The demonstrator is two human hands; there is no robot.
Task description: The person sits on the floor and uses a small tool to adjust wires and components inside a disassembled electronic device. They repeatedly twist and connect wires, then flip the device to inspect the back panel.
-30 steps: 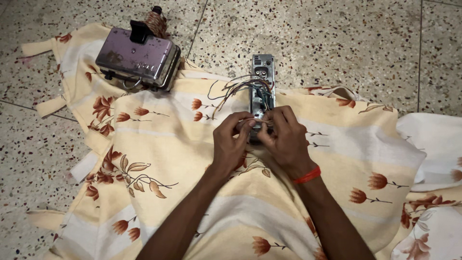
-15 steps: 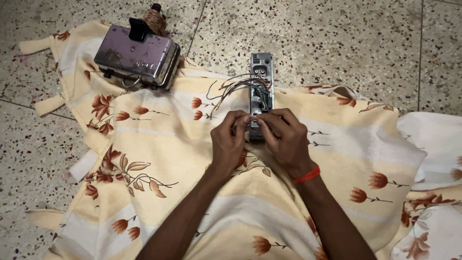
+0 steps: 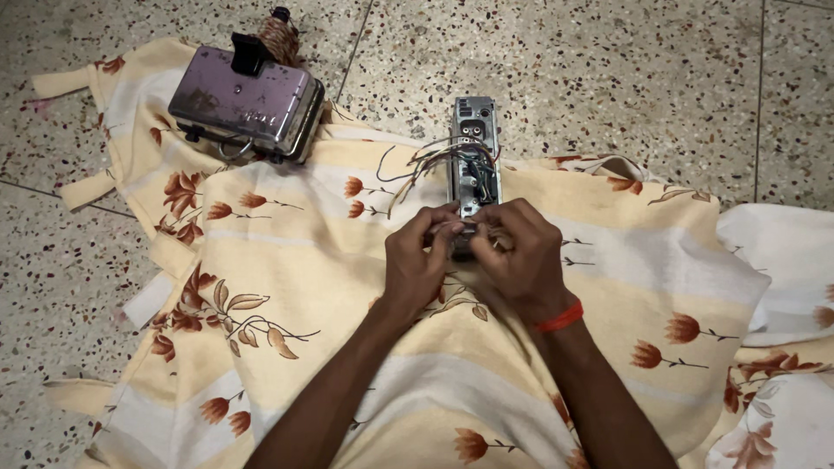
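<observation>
switch strip: long grey open switch strip (image 3: 473, 165) lies on the floral cloth (image 3: 261, 287), long axis running straight away from the person
near end: tucked under both hands
left hand (image 3: 417, 260): fingers pinched narrow on the wires (image 3: 426, 161) there
right hand (image 3: 521, 256): same deal, curled tight from the other side
nearer: pretty much a tie
off left: metal box (image 3: 243, 104), well apart

floor (image 3: 608, 78): speckled stone, semi-gloss | cloth (image 3: 287, 260): matt floral fabric | box (image 3: 239, 104): shiny metal, scuffed | switch strip (image 3: 473, 130): grey plastic w/ insul. wires (image 3: 417, 165)
</observation>
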